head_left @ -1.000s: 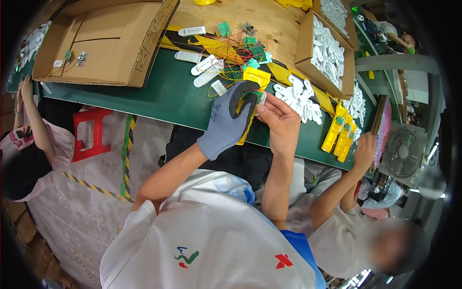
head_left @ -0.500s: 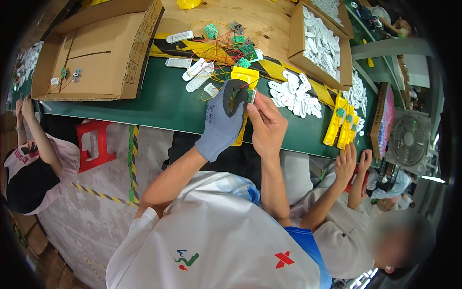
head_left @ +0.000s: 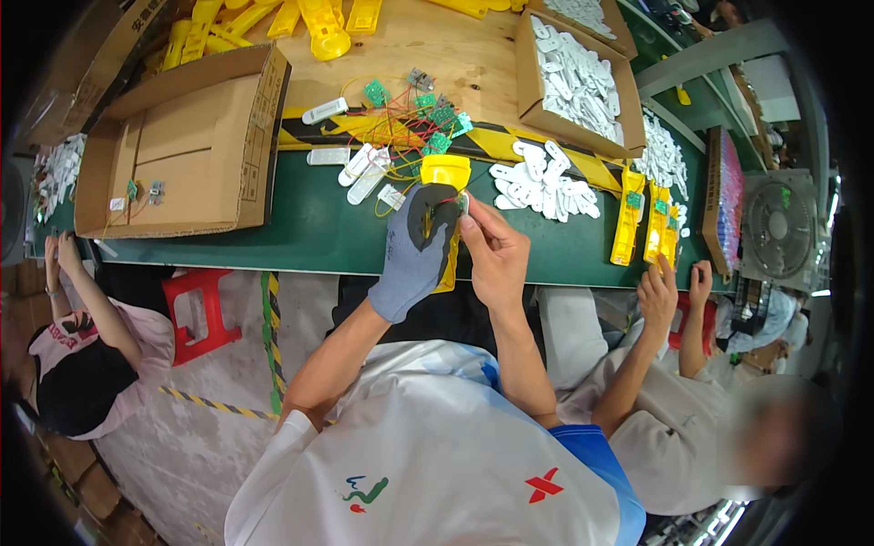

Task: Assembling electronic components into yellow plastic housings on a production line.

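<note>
Green bench top [head_left: 300,227] is crowded with white plastic pieces [head_left: 542,182] and wired green boards [head_left: 437,118]; the yellow housing [head_left: 446,173] has come nearer than a second ago, gloved left hand [head_left: 419,241] wrapped around it; bare right hand [head_left: 492,250] pinches at its top edge now, so fitting looks underway; a co-worker's hands [head_left: 669,287] work beside yellow strips [head_left: 642,223].

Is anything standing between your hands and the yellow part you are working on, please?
Nothing visible does. The gloved left hand already grips the yellow part above the green table, and the bare right hand touches it at its side; loose white pieces lie beyond.
</note>
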Demonstrator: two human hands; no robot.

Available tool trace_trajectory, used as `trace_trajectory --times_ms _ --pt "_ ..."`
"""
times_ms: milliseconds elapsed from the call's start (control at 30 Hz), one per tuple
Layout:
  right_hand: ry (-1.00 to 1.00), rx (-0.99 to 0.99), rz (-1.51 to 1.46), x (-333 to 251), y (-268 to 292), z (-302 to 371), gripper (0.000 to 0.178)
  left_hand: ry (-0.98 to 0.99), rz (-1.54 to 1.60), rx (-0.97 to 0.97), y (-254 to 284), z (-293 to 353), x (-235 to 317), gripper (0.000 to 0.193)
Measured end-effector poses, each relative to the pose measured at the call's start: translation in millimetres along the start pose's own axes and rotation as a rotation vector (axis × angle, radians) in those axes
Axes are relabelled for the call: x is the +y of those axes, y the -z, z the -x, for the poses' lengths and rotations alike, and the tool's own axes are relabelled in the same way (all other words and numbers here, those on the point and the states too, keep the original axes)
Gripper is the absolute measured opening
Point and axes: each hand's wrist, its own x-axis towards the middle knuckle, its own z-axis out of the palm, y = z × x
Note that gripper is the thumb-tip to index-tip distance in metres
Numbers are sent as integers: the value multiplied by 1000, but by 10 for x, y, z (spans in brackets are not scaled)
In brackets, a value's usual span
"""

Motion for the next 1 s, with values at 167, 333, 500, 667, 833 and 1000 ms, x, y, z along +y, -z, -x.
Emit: trace_trajectory --times_ms 167,333,500,667,833,1000 --pt "99 4 60 44 -3 -13 29 90 64 45 -28 10 8 16" --pt "177 -11 178 42 43 -51 27 97 27 8 -29 -15 16 17" --pt "311 -46 357 -91 52 -52 25 17 -150 59 -4 67 8 19" --pt "270 -58 329 -102 126 -26 25 -20 -114 30 12 61 -3 18" --pt "310 -24 333 -132 94 -20 26 58 -205 -4 -29 24 174 21" --pt "264 23 318 -83 109 -13 26 89 -227 -76 -41 21 147 21"
